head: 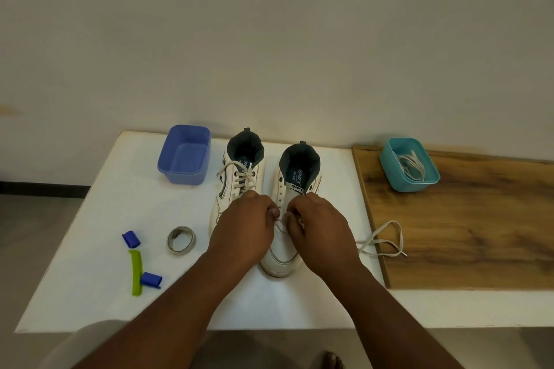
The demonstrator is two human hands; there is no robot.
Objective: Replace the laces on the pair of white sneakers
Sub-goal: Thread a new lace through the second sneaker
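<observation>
hands meeting over the right sneaker (281, 252) at mid-table (90, 302): left hand (244, 223) and right hand (316, 226) each curling fingers, pinching a white lace (278, 219) at the lower eyelets. standing just left, the left sneaker (236, 186), laced. trailing right onto the wooden board (479, 234), a loose lace (386, 241). holding more laces, far right, a teal tub (409, 163).
</observation>
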